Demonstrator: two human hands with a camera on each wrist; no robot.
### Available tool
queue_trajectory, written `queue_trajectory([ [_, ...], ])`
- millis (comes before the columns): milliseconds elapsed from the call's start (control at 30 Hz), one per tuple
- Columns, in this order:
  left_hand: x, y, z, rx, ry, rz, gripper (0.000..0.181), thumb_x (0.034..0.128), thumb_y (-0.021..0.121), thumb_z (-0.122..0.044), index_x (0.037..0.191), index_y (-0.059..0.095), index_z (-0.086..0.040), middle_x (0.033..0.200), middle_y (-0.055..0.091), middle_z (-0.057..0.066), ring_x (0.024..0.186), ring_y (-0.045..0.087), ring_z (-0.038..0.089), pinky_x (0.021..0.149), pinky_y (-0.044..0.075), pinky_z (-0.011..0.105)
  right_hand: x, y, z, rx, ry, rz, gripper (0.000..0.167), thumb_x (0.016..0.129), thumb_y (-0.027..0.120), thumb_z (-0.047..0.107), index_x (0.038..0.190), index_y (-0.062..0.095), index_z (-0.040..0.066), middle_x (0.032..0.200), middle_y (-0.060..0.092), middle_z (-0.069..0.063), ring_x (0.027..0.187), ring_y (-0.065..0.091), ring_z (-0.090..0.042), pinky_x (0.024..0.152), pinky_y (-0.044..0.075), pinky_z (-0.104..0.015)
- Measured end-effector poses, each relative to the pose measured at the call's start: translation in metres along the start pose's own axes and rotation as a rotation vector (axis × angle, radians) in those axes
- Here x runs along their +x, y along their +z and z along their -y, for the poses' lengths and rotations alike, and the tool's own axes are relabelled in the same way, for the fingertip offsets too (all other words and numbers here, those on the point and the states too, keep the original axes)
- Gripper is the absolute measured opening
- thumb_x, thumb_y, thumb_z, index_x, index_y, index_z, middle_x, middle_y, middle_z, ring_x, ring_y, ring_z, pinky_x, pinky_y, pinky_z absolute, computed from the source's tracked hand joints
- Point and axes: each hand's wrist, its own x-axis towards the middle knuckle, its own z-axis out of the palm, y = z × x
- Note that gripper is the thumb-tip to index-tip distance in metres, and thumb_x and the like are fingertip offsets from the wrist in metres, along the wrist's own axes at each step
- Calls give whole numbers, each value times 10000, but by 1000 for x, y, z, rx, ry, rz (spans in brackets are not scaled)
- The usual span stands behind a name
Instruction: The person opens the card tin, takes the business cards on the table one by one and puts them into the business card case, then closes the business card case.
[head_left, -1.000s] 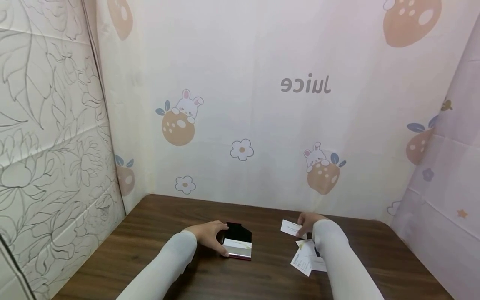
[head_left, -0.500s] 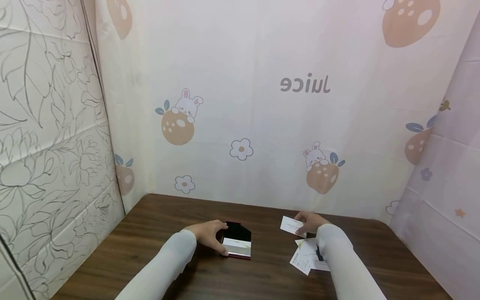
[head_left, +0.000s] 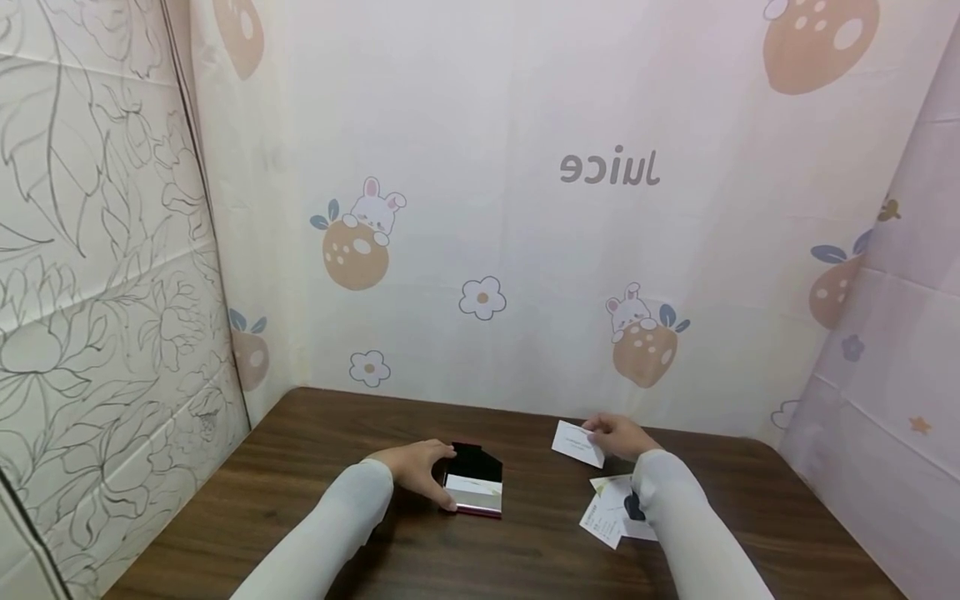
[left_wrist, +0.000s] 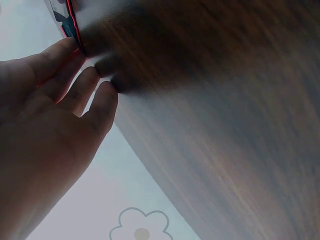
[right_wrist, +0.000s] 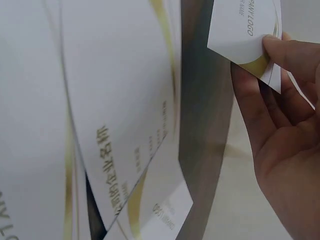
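In the head view, the left hand (head_left: 417, 472) grips the left side of an open card case (head_left: 478, 497), black inside with a red edge and a white card in its lower part. The right hand (head_left: 622, 437) pinches a white business card (head_left: 576, 443) between thumb and fingers, lifted off the table. Below that hand, several white cards (head_left: 602, 520) overlap on the table, partly covered by the right sleeve. The right wrist view shows gold curves and print on the held card (right_wrist: 243, 31) and on the loose cards (right_wrist: 117, 90).
A dark wooden table (head_left: 525, 550) bears everything. Behind it hangs a pale curtain (head_left: 480, 208) with fruit, rabbit and flower prints; a sheet with line-drawn flowers (head_left: 97, 292) stands at the left. A small dark object (head_left: 633, 506) lies on the cards beside the right sleeve.
The right hand has raised its card away from the loose cards and moved it slightly left and back. The left hand and the case have stayed in place.
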Motion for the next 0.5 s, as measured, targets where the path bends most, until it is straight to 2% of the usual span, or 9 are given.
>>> queue_trajectory([
  [233,0,-1,0,2,15,4,927,720,815,-560,1471,495,-119,1483,454,55,1353,433,229,1078,385,441,-1,4,13,64,-30,48,181,960,604,62,1113,660,-16,999,645,-105,862,618,-213,710,565,-369],
  [500,-1,-2,-3,-6,9,7,913,725,819,-543,1466,499,-114,1471,466,69,1329,453,236,1074,388,459,3,21,36,141,-17,110,168,957,629,71,1111,664,15,1026,643,-83,885,610,-203,721,562,-364],
])
